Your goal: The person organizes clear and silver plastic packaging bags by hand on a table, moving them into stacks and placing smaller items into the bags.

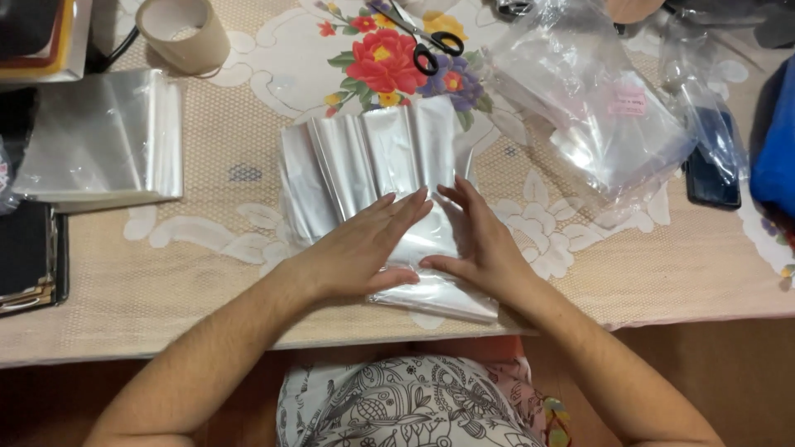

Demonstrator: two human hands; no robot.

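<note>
Two flat hands, left hand [356,248] and right hand [480,244], on one fanned bag stack [373,157]

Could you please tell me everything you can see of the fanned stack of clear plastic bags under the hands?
The fanned stack of clear, glossy plastic bags lies flat on the beige lace-patterned tablecloth, near the table's front edge. Several overlapping sheets spread out at the far end, catching silvery glare. The left hand and right hand press flat, palms down, on its near part. The far end reaches a printed flower motif.
</note>
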